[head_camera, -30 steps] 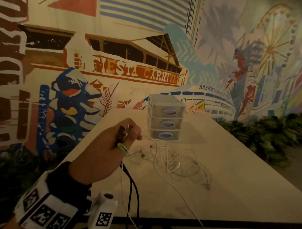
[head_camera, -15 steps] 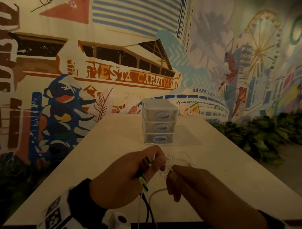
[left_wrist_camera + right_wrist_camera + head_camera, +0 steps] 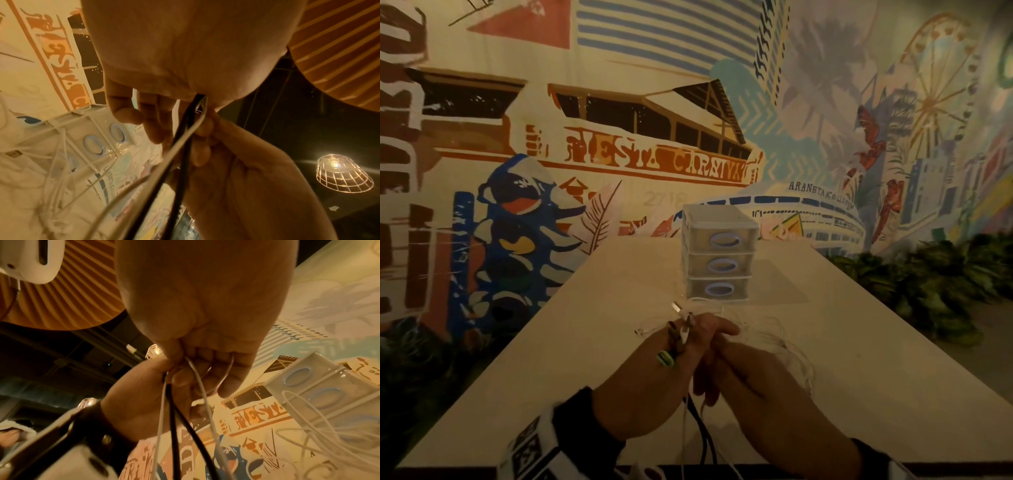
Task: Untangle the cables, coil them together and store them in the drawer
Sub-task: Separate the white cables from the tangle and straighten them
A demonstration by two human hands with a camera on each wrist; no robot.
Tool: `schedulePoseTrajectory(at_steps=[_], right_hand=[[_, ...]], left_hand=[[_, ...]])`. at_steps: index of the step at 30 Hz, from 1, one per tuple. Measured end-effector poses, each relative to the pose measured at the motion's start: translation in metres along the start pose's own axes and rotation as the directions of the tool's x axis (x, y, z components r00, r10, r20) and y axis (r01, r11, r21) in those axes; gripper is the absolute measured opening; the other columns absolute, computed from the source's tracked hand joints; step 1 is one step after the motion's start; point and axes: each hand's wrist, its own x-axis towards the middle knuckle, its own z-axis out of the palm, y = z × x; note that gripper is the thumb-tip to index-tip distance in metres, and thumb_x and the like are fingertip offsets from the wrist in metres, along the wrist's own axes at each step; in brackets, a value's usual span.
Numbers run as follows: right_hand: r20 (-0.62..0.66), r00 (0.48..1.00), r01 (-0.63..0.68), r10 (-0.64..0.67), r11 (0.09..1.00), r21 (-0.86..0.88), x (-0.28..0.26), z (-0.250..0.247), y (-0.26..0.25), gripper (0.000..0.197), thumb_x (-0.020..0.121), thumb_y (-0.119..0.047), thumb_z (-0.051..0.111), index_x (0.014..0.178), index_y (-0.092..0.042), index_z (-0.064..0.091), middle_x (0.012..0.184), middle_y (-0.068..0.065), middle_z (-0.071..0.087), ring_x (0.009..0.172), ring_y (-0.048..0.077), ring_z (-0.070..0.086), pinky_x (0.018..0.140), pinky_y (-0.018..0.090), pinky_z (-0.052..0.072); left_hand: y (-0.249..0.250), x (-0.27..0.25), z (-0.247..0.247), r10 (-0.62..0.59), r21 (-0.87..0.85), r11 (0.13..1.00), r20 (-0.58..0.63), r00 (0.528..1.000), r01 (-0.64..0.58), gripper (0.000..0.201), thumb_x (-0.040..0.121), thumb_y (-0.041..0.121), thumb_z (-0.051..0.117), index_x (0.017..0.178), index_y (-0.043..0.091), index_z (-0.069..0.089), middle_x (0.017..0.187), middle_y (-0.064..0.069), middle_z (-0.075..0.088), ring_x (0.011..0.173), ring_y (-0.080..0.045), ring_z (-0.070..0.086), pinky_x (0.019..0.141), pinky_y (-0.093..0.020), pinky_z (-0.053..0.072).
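Note:
My left hand (image 3: 671,363) grips a bunch of cable ends above the table, with plugs (image 3: 681,329) sticking up from the fist and a green tag (image 3: 666,358) beside them. Black cables (image 3: 185,138) and a white cable (image 3: 176,146) hang down from it. My right hand (image 3: 753,377) presses against the left and pinches a thin white cable (image 3: 202,394). White cable loops (image 3: 774,329) lie tangled on the table (image 3: 859,359) behind my hands. A small clear drawer unit (image 3: 717,263) with three shut drawers stands further back.
A painted mural wall (image 3: 619,137) rises behind the table. Green plants (image 3: 945,284) line the right side. The table's near edge (image 3: 791,467) runs just below my wrists. Hanging lamps (image 3: 343,175) glow overhead.
My left hand dropped from a raised position to just above the table, still gripping the cable ends. My right hand came into view and closed in against the left, taking a white cable.

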Motion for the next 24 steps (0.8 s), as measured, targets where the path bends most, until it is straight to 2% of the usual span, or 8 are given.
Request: schedulePoseTrajectory(at_steps=[3, 5, 8, 11, 14, 16, 21, 24], right_hand=[[0.109, 0.992, -0.071, 0.067, 0.997, 0.033, 0.003, 0.007, 0.005, 0.028, 0.107, -0.023, 0.043, 0.099, -0.024, 0.069, 0.092, -0.005, 0.073, 0.085, 0.009, 0.069, 0.082, 0.022, 0.055], [0.147, 0.985, -0.100, 0.094, 0.994, 0.034, 0.003, 0.008, 0.008, 0.027, 0.107, -0.021, 0.042, 0.093, -0.023, 0.066, 0.087, -0.005, 0.072, 0.084, 0.005, 0.069, 0.081, 0.017, 0.052], [0.215, 0.970, -0.112, 0.113, 0.994, -0.015, -0.001, 0.010, 0.016, 0.029, 0.106, -0.014, 0.041, 0.089, -0.029, 0.059, 0.089, -0.008, 0.071, 0.081, -0.005, 0.064, 0.076, 0.008, 0.043], [0.254, 0.957, -0.117, 0.141, 0.987, -0.107, -0.005, 0.013, 0.030, 0.028, 0.107, -0.017, 0.042, 0.092, -0.035, 0.058, 0.102, -0.010, 0.073, 0.096, -0.002, 0.063, 0.087, 0.007, 0.044], [0.289, 0.941, -0.140, 0.178, 0.979, -0.148, -0.009, 0.014, 0.040, 0.023, 0.106, -0.020, 0.046, 0.096, -0.030, 0.064, 0.102, -0.011, 0.069, 0.095, -0.003, 0.062, 0.083, 0.004, 0.042], [0.337, 0.921, -0.142, 0.197, 0.973, -0.183, -0.013, 0.016, 0.046, 0.020, 0.103, -0.020, 0.049, 0.099, -0.023, 0.069, 0.102, -0.009, 0.070, 0.095, 0.000, 0.065, 0.082, 0.005, 0.045], [0.350, 0.911, -0.123, 0.216, 0.955, -0.271, -0.025, 0.011, 0.055, 0.024, 0.097, -0.030, 0.044, 0.100, -0.035, 0.067, 0.109, -0.007, 0.068, 0.104, 0.006, 0.063, 0.094, 0.017, 0.046], [0.384, 0.899, -0.098, 0.209, 0.952, -0.289, -0.034, -0.001, 0.053, 0.023, 0.098, -0.032, 0.046, 0.101, -0.037, 0.068, 0.094, -0.020, 0.065, 0.093, -0.007, 0.060, 0.085, 0.012, 0.044]], left_hand=[[0.005, 0.000, 0.004, -0.023, -0.094, 0.995, 0.038, 0.999, 0.027, 0.042, 0.095, 0.041, 0.039, 0.110, 0.013, 0.067, 0.087, -0.002, 0.069, 0.063, -0.031, 0.059, 0.057, -0.027, 0.054], [0.000, 0.004, 0.001, 0.054, 0.043, 0.998, -0.061, 0.997, -0.051, 0.046, 0.094, 0.044, 0.035, 0.102, 0.016, 0.071, 0.090, 0.012, 0.071, 0.072, -0.017, 0.064, 0.062, -0.014, 0.050], [0.000, 0.011, -0.012, 0.163, 0.124, 0.982, -0.173, 0.971, -0.143, 0.048, 0.100, 0.038, 0.032, 0.088, 0.013, 0.071, 0.087, 0.003, 0.075, 0.081, -0.009, 0.066, 0.071, -0.013, 0.047], [0.006, 0.013, -0.025, 0.179, 0.088, 0.983, -0.226, 0.958, -0.163, 0.047, 0.104, 0.031, 0.034, 0.076, 0.009, 0.063, 0.068, -0.011, 0.070, 0.074, -0.023, 0.071, 0.077, -0.027, 0.054], [0.015, 0.013, -0.032, 0.209, 0.060, 0.978, -0.268, 0.940, -0.200, 0.046, 0.103, 0.032, 0.035, 0.072, 0.005, 0.055, 0.051, -0.008, 0.055, 0.059, -0.030, 0.066, 0.066, -0.029, 0.056], [0.020, 0.014, -0.039, 0.235, 0.068, 0.972, -0.326, 0.916, -0.225, 0.046, 0.102, 0.036, 0.035, 0.073, 0.004, 0.052, 0.048, -0.008, 0.046, 0.052, -0.029, 0.060, 0.058, -0.027, 0.053], [0.028, 0.017, -0.061, 0.317, 0.103, 0.948, -0.401, 0.860, -0.302, 0.048, 0.104, 0.037, 0.031, 0.078, 0.001, 0.049, 0.047, -0.006, 0.042, 0.049, -0.024, 0.059, 0.054, -0.022, 0.051], [0.030, 0.016, -0.064, 0.309, 0.041, 0.946, -0.417, 0.855, -0.322, 0.046, 0.105, 0.034, 0.031, 0.076, 0.003, 0.048, 0.047, -0.005, 0.042, 0.048, -0.026, 0.056, 0.055, -0.026, 0.053]])
